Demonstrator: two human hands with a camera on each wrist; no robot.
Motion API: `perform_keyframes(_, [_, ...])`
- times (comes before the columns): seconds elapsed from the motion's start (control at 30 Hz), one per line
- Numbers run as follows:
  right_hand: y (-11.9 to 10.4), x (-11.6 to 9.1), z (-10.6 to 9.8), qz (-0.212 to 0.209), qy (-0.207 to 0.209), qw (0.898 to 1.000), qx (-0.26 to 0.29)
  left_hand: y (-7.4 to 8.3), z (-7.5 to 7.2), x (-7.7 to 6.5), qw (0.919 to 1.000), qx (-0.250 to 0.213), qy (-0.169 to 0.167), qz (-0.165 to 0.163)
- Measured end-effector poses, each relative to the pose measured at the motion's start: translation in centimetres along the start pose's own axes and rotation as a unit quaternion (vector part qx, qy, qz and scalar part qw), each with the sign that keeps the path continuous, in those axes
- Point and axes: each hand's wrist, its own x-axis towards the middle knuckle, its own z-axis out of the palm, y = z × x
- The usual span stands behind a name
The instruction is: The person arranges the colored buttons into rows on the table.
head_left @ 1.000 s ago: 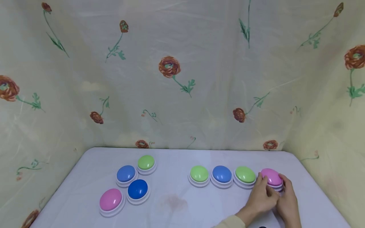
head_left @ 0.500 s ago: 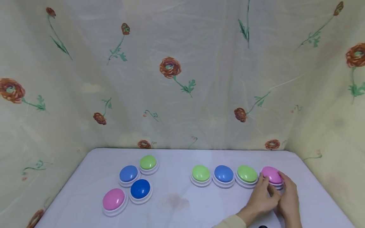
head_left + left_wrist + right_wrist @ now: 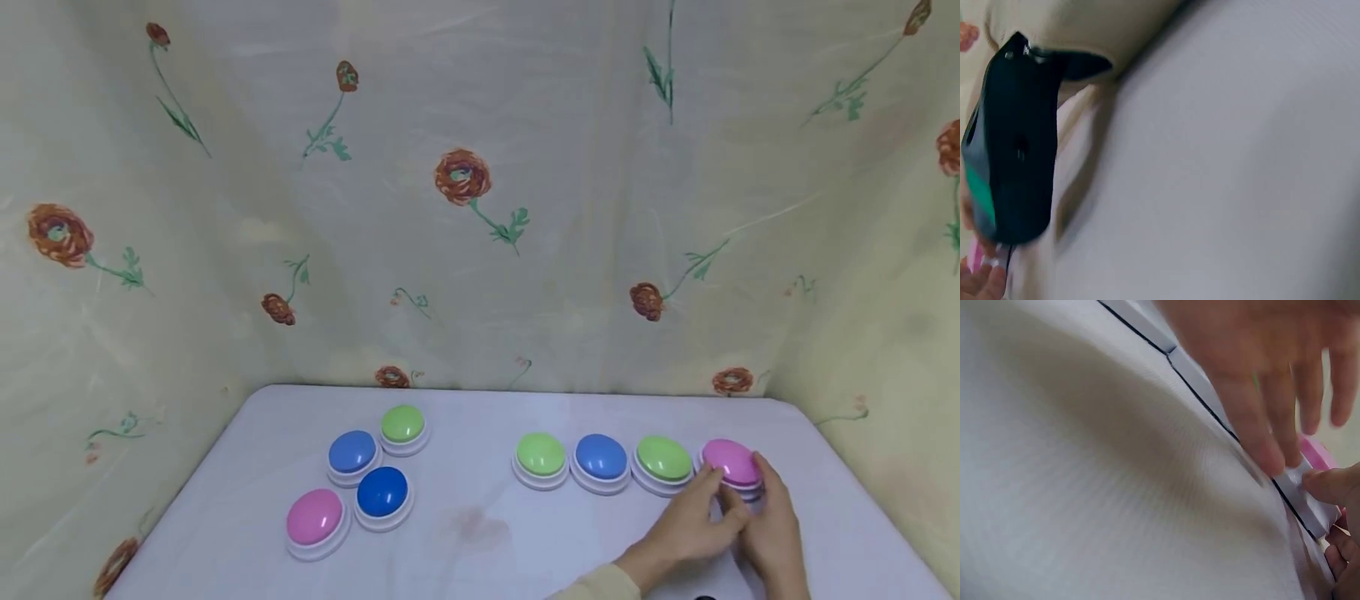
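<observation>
In the head view, a domed pink push button [image 3: 731, 463] on a white round base ends the right-hand row. My right hand [image 3: 774, 525] grips its base from the right and front, thumb pressed to the rim in the right wrist view. Just in front of the same button is my left hand [image 3: 693, 521], its fingertips right at the near rim. Its fingers [image 3: 1244, 419] look loosely straight in the right wrist view. Left of the pink button stand a green button [image 3: 663, 458], a light blue button [image 3: 601, 457] and another green button [image 3: 541, 455], closely lined up.
At the left are a second pink button [image 3: 314, 517], a dark blue button [image 3: 382, 492], a light blue one [image 3: 352, 452] and a green one [image 3: 402, 423]. All stand on a white-covered table [image 3: 472, 567]. A flower-printed curtain [image 3: 480, 292] encloses its back and sides.
My left hand's fingers have eased back slightly towards me from the pink button's left side. The right hand keeps its hold. The whole head view has shifted a little.
</observation>
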Motion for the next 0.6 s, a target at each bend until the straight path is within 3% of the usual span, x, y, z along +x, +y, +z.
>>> perform_keyframes(0.13, [-0.2, 0.0, 0.2, 0.011, 0.008, 1.0, 0.018, -0.6, -1.9, -0.9, 0.9963, 0.052, -0.023, 0.065])
perform_keyframes(0.27, [-0.7, 0.1, 0.5, 0.043, 0.068, 0.996, 0.044, -1.3, -4.3, -1.7, 0.9953, 0.016, -0.014, 0.094])
perform_keyframes(0.43, [-1.6, -0.3, 1.0, 0.091, 0.166, 0.979, 0.076, -2.8, -7.5, -3.1, 0.9938, -0.024, 0.023, 0.106])
perform_keyframes(0.5, [-2.2, -0.5, 1.3, 0.082, 0.199, 0.972, 0.092, -3.6, -9.2, -3.9, 0.9937, -0.028, 0.032, 0.104])
perform_keyframes(0.6, [-3.5, -0.6, 1.9, 0.027, 0.237, 0.964, 0.116, -5.2, -12.2, -5.3, 0.9928, -0.027, 0.05, 0.106])
